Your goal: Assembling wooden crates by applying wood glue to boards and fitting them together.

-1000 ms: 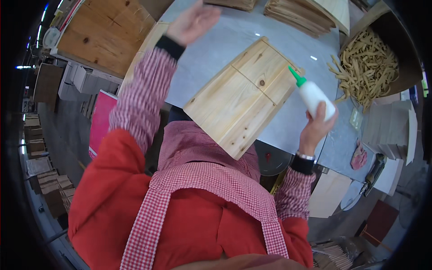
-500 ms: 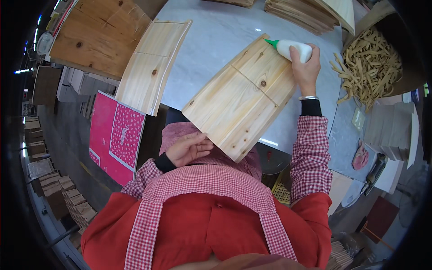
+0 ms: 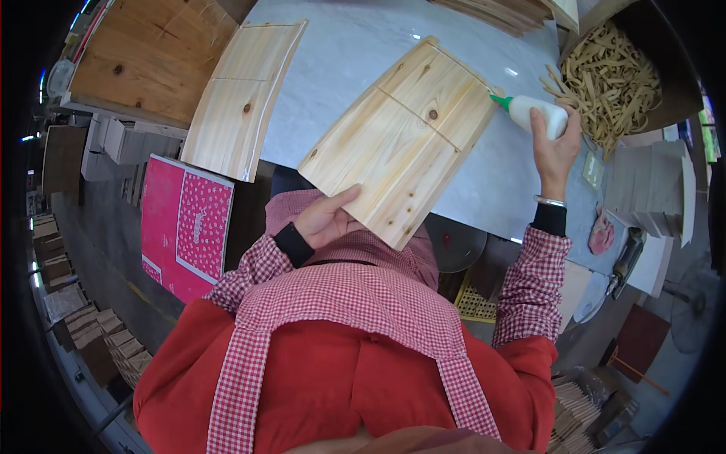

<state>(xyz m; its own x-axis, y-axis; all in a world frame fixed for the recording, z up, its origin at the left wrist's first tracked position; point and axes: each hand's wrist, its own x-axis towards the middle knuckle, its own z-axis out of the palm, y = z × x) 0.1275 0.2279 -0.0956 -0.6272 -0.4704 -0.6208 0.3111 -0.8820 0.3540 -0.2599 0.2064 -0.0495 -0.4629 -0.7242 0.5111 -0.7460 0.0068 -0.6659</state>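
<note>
A pale wooden panel (image 3: 401, 140), knotty and with a groove across it, lies at a slant with its near end past the table's front edge. My left hand (image 3: 330, 219) grips that near end, thumb on top and fingers underneath, partly hidden. In my right hand (image 3: 558, 145) is a white squeeze bottle (image 3: 538, 116) with a green nozzle. Its tip touches or hovers just over the panel's far right corner; which, I cannot tell. To the left lies a second grooved panel (image 3: 236, 98), a whitish line running along its right edge.
A bin of tan curled strips (image 3: 609, 83) stands at the far right, some spilling onto the grey table (image 3: 325, 72). Wooden sheets (image 3: 499, 13) are stacked at the back. A pink printed box (image 3: 185, 227) sits left, below a brown board (image 3: 151, 64). A pink cloth (image 3: 601, 231) lies right.
The bottle has moved right along the panel's far edge, from its left corner to its right one. My left hand has shifted up, its thumb now over the panel.
</note>
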